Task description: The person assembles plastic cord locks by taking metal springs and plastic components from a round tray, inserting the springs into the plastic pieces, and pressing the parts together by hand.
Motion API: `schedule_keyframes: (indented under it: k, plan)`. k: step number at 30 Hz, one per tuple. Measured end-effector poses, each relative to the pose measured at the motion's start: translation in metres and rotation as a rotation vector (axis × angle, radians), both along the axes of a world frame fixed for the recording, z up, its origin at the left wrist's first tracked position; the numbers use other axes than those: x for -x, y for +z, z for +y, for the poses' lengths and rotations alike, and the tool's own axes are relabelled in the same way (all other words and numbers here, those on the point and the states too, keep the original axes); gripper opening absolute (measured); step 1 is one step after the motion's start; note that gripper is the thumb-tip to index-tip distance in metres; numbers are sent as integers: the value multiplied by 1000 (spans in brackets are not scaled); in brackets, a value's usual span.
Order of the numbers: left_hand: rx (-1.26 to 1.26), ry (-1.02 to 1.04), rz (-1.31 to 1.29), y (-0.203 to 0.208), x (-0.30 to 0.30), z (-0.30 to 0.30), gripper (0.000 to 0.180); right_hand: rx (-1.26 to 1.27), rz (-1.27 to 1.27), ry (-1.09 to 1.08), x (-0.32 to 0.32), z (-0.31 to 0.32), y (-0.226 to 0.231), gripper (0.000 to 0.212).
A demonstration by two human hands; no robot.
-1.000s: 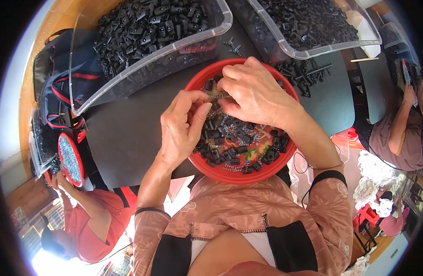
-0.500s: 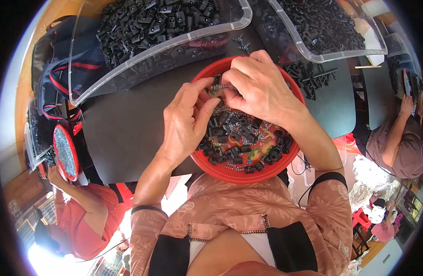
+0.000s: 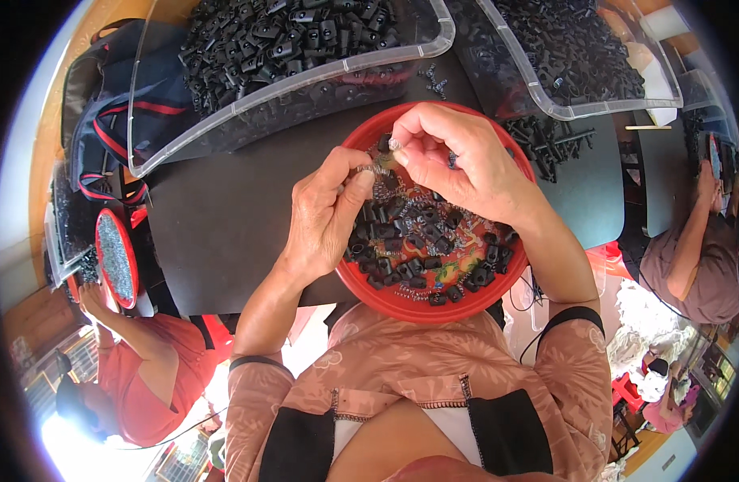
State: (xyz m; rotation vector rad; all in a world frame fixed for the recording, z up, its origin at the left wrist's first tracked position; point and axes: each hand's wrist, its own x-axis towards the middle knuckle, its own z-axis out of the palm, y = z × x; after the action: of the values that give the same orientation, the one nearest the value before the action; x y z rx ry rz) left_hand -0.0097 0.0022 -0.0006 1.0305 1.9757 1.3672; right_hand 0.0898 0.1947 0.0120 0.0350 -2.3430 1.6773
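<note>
Hands are working over the red bowl (image 3: pixel 424 311), nearer its far side. Left hand (image 3: pixel 325 217) is pinching a thin coil spring (image 3: pixel 377 169) between thumb and forefinger; its free end is pointing right, across the bowl. Right hand (image 3: pixel 470 161) is pinching a small bit of coiled metal (image 3: pixel 395 145) at its fingertips, while a small black piece (image 3: pixel 452 159) is showing inside the curl of its other fingers.

Change: a moment ago both hands were meeting over the wire; now a gap is parting the two fingertip grips, and the right hand is turning its inner side into sight. Reading: the coils are probably coming away from each other, each grip keeping its own bit. Whether the right-hand bit is a whole spring, cannot tell.

Below, black casings (image 3: pixel 415 273) are lying mixed with loose springs on the bowl's patterned floor. Beyond, on the dark desk (image 3: pixel 233 241), a clear bin (image 3: pixel 305 78) is holding many more casings; near the bowl's right rim, black rods (image 3: pixel 546 149) are lying in a heap. At far left, a co-worker in red (image 3: pixel 148 377) is sitting by a red-rimmed tray (image 3: pixel 118 261).
</note>
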Motion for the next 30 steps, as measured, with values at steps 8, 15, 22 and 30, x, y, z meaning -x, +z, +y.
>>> schedule_keyframes:
  k: [8,15,22,30]
  plan:
    - [-18,11,33,-2,-1,0,13,-34,-109,51,1,-2,-4,21]
    - [-44,22,276,2,-3,1,9,-160,37,152,4,-4,-14,19]
    - [-34,89,347,4,-6,-1,15,-199,124,114,3,-8,-14,15]
    - [-51,57,287,2,-6,-2,23,-135,125,159,3,-9,-10,17]
